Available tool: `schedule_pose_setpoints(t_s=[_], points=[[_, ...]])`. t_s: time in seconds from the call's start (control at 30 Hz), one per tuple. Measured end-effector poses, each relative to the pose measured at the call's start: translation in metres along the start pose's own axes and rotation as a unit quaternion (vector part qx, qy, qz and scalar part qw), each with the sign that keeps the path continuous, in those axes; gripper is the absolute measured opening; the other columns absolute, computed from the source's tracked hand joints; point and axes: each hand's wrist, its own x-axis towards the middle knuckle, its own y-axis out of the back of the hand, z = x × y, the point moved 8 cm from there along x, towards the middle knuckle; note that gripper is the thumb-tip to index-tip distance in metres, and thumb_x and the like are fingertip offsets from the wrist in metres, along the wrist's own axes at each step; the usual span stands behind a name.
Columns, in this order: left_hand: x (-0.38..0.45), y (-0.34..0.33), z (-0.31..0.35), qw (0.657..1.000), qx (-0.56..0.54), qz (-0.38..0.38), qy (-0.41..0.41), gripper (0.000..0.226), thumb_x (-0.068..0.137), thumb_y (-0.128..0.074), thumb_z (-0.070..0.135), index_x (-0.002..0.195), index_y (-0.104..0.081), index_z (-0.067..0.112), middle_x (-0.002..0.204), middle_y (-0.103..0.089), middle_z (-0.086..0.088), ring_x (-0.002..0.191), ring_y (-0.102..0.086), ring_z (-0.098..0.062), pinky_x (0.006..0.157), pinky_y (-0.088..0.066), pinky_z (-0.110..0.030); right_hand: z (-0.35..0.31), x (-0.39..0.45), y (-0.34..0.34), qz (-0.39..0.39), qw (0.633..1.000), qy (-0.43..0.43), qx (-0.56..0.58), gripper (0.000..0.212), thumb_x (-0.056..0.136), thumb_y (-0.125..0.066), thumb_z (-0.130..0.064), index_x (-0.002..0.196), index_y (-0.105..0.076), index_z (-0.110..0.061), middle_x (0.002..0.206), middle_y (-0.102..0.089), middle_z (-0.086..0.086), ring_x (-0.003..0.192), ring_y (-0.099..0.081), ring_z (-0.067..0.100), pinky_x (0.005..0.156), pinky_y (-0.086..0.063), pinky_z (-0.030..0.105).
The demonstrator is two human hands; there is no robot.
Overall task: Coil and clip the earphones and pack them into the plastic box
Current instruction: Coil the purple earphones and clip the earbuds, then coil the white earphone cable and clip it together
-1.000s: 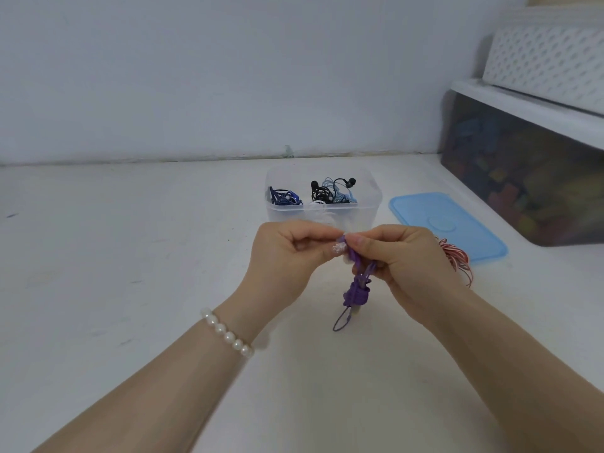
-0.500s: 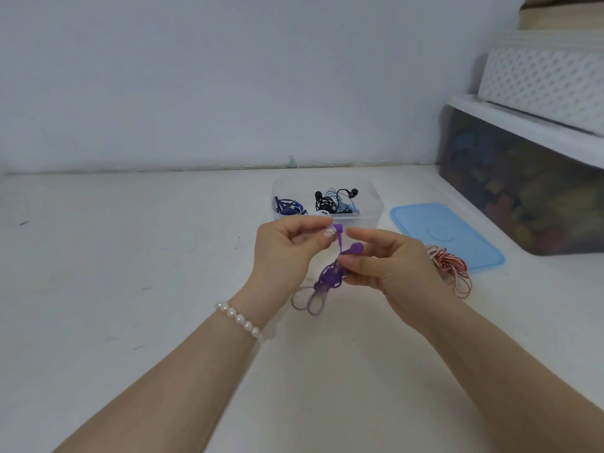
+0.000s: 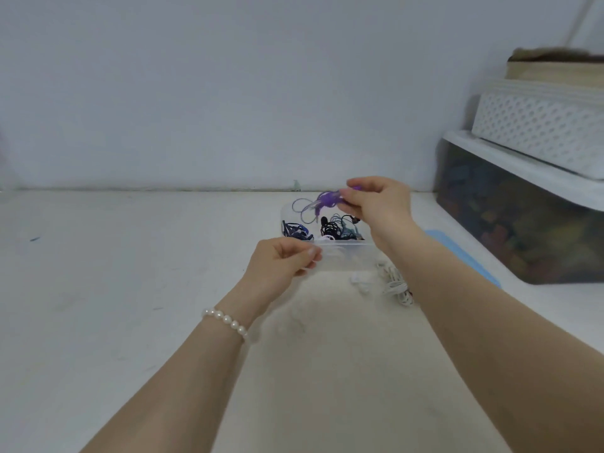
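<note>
We pinch the coiled purple earphones [image 3: 322,201] in our right hand [image 3: 376,204], held above the clear plastic box [image 3: 340,256], over its far side. The box contains dark blue, black and light blue bundles. Our left hand [image 3: 281,266] hangs at the box's near-left corner, fingers curled; whether it grips anything cannot be determined. White earphones [image 3: 394,284] lie beside the box.

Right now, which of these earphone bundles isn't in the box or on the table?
The purple earphones: the right hand pinches them above the plastic box. The dark bundles lie inside it; the white earphones rest on the table.
</note>
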Motion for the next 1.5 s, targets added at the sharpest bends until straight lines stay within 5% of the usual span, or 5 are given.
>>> schedule_pose_setpoints(t_s=[0.27,0.5,0.87,1.23,1.5], points=[[-0.001,-0.004,-0.003,0.999,0.045,-0.017,-0.001,0.008,0.083,-0.063,0.002,0.082,-0.071,0.006,0.068,-0.069,0.006,0.057,-0.060,0.000,0.061,-0.049,-0.015,0.025,0.022,-0.031,-0.097,0.943,0.071,-0.309,0.031,0.079,-0.061,-0.005,0.109,-0.067,-0.012,0.104,-0.069,0.002,0.098,-0.061,0.016,0.098,-0.044,0.030],[-0.003,-0.007,-0.004,0.996,0.081,-0.022,0.002,0.005,0.082,-0.066,0.006,0.083,-0.071,0.007,0.073,-0.067,-0.005,0.055,-0.058,0.002,0.058,-0.046,-0.013,0.019,0.020,-0.023,-0.167,0.800,0.105,-0.567,0.039,0.087,-0.058,-0.032,0.114,-0.062,-0.004,0.119,-0.063,0.013,0.112,-0.055,0.028,0.095,-0.044,0.035],[-0.007,-0.017,-0.007,0.993,0.111,-0.047,0.010,0.010,0.074,-0.073,0.003,0.084,-0.072,0.005,0.056,-0.063,0.009,0.051,-0.055,0.001,0.054,-0.043,-0.008,-0.020,0.006,0.078,-0.070,0.896,0.109,-0.425,0.004,0.077,-0.071,-0.013,0.079,-0.070,-0.016,0.074,-0.068,-0.003,0.073,-0.058,0.011,0.075,-0.041,0.023],[-0.015,-0.017,-0.006,0.992,0.118,-0.048,0.013,0.008,0.077,-0.071,0.005,0.085,-0.071,0.004,0.040,-0.054,0.014,0.033,-0.046,0.002,0.034,-0.032,-0.010,0.027,-0.033,0.085,-0.227,0.742,0.008,-0.631,0.026,0.059,-0.085,-0.023,0.078,-0.067,-0.023,0.071,-0.056,-0.007,0.063,-0.051,0.010,0.052,-0.036,0.021],[-0.011,-0.008,0.006,0.999,0.030,-0.012,-0.024,0.012,0.080,-0.066,0.005,0.087,-0.071,0.013,0.087,-0.070,-0.004,0.081,-0.061,-0.012,0.077,-0.047,-0.021,-0.027,-0.041,0.067,-0.189,0.826,0.094,-0.522,0.009,0.072,-0.076,-0.027,0.071,-0.071,-0.020,0.075,-0.068,0.004,0.068,-0.055,0.013,0.068,-0.043,0.028]])
